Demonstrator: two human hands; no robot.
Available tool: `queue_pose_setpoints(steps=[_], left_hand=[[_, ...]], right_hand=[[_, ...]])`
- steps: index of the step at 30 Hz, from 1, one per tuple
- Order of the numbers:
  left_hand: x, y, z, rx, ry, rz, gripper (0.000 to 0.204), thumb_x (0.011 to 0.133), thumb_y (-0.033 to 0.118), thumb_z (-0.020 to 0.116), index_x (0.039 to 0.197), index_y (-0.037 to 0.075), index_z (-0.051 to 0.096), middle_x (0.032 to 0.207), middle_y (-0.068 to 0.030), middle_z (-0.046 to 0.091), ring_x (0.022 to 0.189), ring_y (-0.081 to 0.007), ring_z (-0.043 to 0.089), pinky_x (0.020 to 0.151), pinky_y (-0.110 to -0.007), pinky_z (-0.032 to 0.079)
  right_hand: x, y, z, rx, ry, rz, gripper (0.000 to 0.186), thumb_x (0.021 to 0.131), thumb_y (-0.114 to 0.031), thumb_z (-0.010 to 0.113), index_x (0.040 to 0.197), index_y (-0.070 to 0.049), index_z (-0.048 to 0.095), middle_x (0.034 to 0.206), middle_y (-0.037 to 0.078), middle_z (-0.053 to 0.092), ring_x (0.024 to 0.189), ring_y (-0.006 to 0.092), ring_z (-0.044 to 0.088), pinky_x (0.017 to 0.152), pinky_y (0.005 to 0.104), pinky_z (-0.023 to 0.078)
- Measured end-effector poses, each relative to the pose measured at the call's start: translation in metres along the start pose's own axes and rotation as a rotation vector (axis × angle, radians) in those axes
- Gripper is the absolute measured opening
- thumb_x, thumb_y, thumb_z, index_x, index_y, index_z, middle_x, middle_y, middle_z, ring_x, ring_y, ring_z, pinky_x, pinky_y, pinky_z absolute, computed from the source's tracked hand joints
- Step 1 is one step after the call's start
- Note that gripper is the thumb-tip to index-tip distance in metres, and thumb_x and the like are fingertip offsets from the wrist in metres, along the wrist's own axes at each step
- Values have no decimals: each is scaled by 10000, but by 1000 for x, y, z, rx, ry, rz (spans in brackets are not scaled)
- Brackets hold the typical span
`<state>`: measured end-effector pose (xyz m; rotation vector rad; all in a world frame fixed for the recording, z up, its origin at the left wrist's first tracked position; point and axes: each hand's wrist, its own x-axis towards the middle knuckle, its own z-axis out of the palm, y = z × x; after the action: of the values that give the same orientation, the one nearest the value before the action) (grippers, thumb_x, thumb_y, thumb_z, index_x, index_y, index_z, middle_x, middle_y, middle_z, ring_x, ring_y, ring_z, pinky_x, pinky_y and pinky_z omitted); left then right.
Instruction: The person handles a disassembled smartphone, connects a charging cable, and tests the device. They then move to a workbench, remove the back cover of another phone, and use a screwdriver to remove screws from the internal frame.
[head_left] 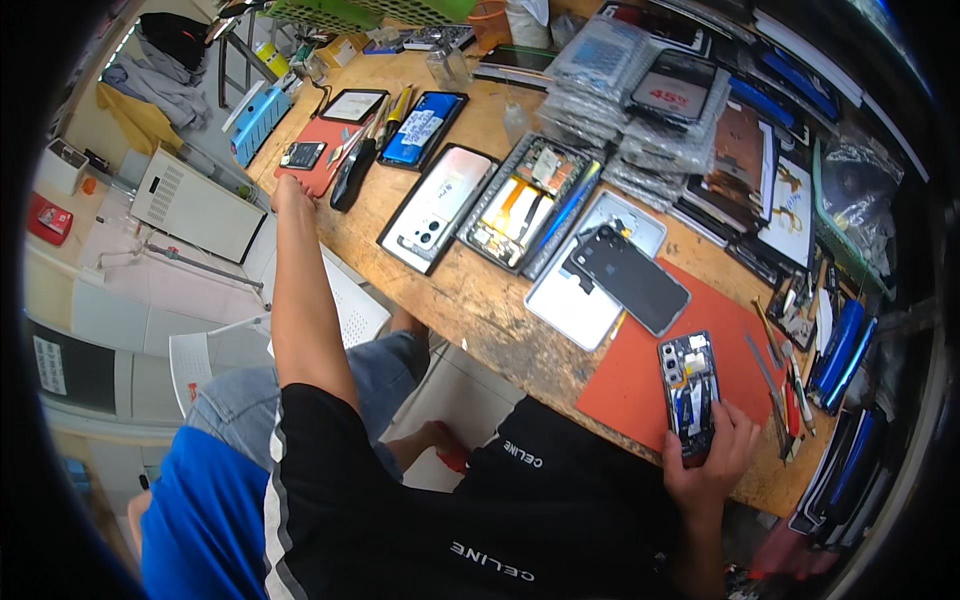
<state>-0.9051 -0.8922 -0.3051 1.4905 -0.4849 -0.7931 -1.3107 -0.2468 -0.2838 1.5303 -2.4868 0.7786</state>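
My right hand (712,450) grips the lower end of an opened phone (690,385), its back cover off and its inner parts showing, over an orange-red mat (630,385). My left arm reaches far across to the left. My left hand (291,193) is closed at the edge of a smaller red mat (318,180), just below a small dark phone (303,155). What its fingers hold, if anything, is hidden. A black-handled tool (352,178) lies right of that hand. A dark phone back with a camera opening (632,280) rests on a silver tablet shell (570,310).
Along the wooden bench (440,305) lie an opened tablet-like device (520,205), a pale phone box (440,205) and a blue-screened phone (423,130). Bubble-wrapped packs (600,80) are stacked behind. Tweezers and thin tools (785,390) lie at right. A person in blue (200,520) sits close at left.
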Motion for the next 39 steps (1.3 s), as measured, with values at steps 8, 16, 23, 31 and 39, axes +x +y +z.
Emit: queue_pose_setpoints(steps=[8, 16, 23, 31, 39], left_hand=[[52, 12, 59, 1012, 173, 225, 1032, 726, 669, 756, 1477, 17, 482, 1466, -263, 515, 1391, -393, 484, 1121, -546, 414], [14, 20, 86, 1242, 208, 177, 1109, 725, 652, 801, 1528, 32, 354, 1527, -311, 417, 1415, -430, 414, 1119, -537, 413], [62, 33, 76, 1313, 31, 369, 877, 782, 515, 758, 1439, -6, 500, 1349, -287, 631, 1311, -412, 582, 1072, -457, 471], [92, 32, 24, 521, -48, 401, 488, 937, 235, 577, 1348, -25, 612, 1282, -227, 675, 1143, -355, 687, 930, -463, 574], [76, 29, 10, -56, -603, 183, 230, 1015, 165, 537, 1126, -3, 649, 1060, -120, 730, 925, -242, 744, 775, -389, 643]], right_hand=[[4, -3, -1, -13, -95, 90, 629, 732, -248, 752, 1247, 67, 572, 1148, 231, 531, 1058, 399, 529, 919, 508, 438], [6, 2, 7, 10, -88, 84, 635, 786, -307, 725, 1273, 59, 547, 1133, 230, 496, 1054, 388, 527, 915, 486, 436], [7, 3, 4, 15, -112, 90, 632, 796, -320, 725, 1268, 59, 546, 1122, 226, 492, 1051, 385, 523, 913, 489, 432], [7, 3, 2, 33, -116, 107, 631, 766, -288, 747, 1258, 55, 551, 1124, 217, 490, 1049, 382, 518, 910, 494, 428], [10, 2, 1, 31, -127, 103, 616, 761, -283, 749, 1241, 52, 558, 1118, 215, 497, 1049, 389, 521, 910, 503, 427]])
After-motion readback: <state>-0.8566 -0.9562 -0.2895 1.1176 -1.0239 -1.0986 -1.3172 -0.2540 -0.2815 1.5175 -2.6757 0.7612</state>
